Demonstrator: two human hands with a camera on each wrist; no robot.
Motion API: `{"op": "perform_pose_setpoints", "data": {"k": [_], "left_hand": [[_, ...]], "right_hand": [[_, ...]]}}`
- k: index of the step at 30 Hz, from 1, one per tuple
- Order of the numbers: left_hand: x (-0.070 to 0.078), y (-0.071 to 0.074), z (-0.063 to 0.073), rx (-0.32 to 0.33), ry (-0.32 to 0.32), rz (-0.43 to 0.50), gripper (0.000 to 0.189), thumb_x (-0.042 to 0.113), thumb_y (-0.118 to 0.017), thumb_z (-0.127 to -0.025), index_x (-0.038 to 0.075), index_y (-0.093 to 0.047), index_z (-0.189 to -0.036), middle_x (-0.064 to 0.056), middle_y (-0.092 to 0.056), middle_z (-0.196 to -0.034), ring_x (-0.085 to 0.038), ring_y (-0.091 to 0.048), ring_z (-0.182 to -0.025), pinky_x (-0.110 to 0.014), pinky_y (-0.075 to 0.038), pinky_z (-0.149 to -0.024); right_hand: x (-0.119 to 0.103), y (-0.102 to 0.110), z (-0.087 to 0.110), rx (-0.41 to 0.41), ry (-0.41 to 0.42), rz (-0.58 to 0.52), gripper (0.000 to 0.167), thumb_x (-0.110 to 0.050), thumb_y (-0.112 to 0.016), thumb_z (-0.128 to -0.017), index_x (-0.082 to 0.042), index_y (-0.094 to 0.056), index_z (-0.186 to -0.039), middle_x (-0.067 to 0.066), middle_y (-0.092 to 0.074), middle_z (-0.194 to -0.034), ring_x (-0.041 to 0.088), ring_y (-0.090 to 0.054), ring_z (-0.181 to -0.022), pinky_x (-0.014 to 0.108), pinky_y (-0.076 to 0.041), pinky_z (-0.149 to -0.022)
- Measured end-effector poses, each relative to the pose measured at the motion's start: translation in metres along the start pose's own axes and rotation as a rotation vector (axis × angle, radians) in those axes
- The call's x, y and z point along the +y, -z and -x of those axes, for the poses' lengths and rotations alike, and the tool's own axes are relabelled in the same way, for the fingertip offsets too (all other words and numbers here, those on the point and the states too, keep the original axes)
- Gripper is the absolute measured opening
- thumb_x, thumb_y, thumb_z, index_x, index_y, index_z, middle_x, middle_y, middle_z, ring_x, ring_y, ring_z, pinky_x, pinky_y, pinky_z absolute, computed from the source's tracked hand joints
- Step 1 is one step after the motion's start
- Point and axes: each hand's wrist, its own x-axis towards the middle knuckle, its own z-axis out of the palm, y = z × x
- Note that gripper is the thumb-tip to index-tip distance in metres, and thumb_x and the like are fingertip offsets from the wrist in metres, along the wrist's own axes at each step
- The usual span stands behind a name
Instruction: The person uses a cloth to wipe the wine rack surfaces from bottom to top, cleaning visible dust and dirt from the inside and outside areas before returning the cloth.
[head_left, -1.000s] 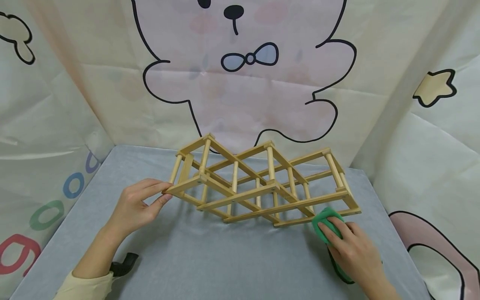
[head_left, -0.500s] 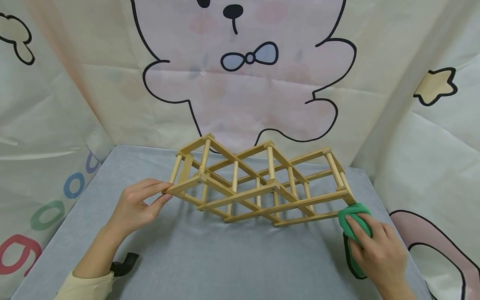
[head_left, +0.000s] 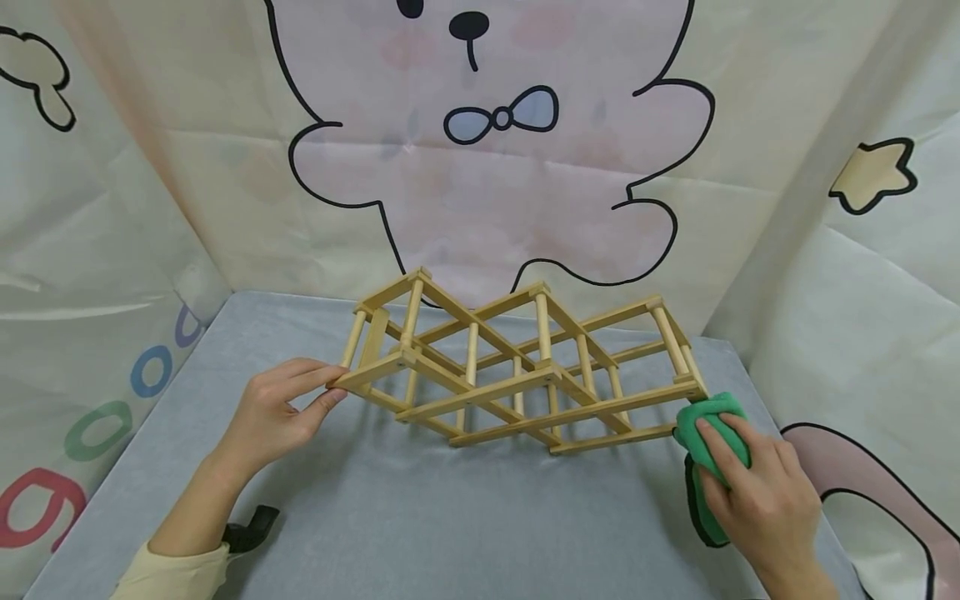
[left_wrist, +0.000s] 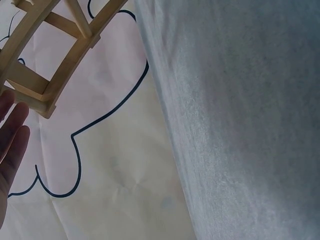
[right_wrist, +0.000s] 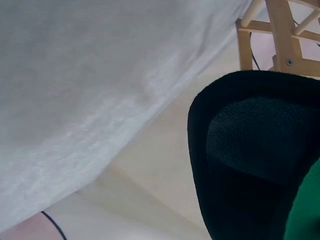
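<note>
A lattice rack of pale wooden slats and round dowels (head_left: 475,398) stands tilted across the table. My left hand (head_left: 277,412) pinches its left corner between thumb and fingers; in the left wrist view the fingers (left_wrist: 14,127) reach up to that end of the rack (left_wrist: 75,56). At the opposite end, my right hand (head_left: 772,492) grips a bunched green cloth (head_left: 712,425) against the right corner, covering the slat ends there. A dark-edged flap of the cloth (right_wrist: 250,135) hangs below and fills much of the right wrist view, with rack slats (right_wrist: 282,32) above it.
A grey-blue cloth covers the table (head_left: 465,517). Behind it hangs a printed curtain (head_left: 585,158) with a cartoon animal, close to the rack's far side. A black curved piece (head_left: 251,529) sits at my left wrist, beside a cream sleeve (head_left: 172,575).
My right hand has slid the green cloth rightward from the lower front slat to the rack's right corner, then slightly upward. The left hand and the rack have stayed in place.
</note>
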Motion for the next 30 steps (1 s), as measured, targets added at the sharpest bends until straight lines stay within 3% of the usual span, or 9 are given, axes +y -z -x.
{"op": "perform_pose_setpoints", "data": {"k": [4, 11, 21, 30], "left_hand": [[0.000, 0.000, 0.000, 0.004, 0.000, -0.002, 0.041, 0.039, -0.068, -0.103, 0.000, -0.082, -0.100, -0.006, -0.077, -0.090, -0.021, -0.072, -0.076, -0.013, -0.054, -0.080], [0.000, 0.000, 0.000, 0.001, -0.007, -0.008, 0.041, 0.039, -0.068, -0.104, 0.000, -0.082, -0.101, -0.006, -0.077, -0.091, -0.022, -0.072, -0.076, -0.012, -0.054, -0.079], [0.000, 0.000, 0.000, -0.007, -0.003, -0.001, 0.040, 0.038, -0.068, -0.103, 0.000, -0.082, -0.100, -0.006, -0.077, -0.091, -0.021, -0.072, -0.076, -0.012, -0.054, -0.078], [0.000, 0.000, 0.000, -0.013, 0.005, -0.002, 0.041, 0.039, -0.067, -0.104, 0.001, -0.082, -0.101, -0.006, -0.077, -0.092, -0.021, -0.072, -0.076, -0.013, -0.054, -0.077]], "right_hand": [[-0.006, -0.004, -0.010, 0.049, 0.002, -0.020, 0.033, -0.026, -0.057, -0.100, -0.004, -0.082, -0.098, 0.025, -0.073, -0.097, 0.050, -0.056, -0.064, 0.054, -0.042, -0.054], [-0.018, -0.011, -0.025, 0.205, -0.022, -0.064, 0.029, -0.024, -0.060, -0.097, -0.004, -0.081, -0.093, 0.024, -0.074, -0.097, 0.052, -0.055, -0.065, 0.057, -0.040, -0.055], [-0.026, -0.014, -0.031, 0.336, -0.012, -0.087, 0.028, -0.027, -0.065, -0.097, -0.005, -0.081, -0.089, 0.020, -0.075, -0.093, 0.051, -0.053, -0.060, 0.057, -0.037, -0.052], [-0.035, -0.018, -0.039, 0.278, 0.042, -0.114, 0.027, -0.024, -0.064, -0.096, -0.003, -0.080, -0.090, 0.023, -0.072, -0.090, 0.049, -0.053, -0.060, 0.053, -0.039, -0.054]]}}
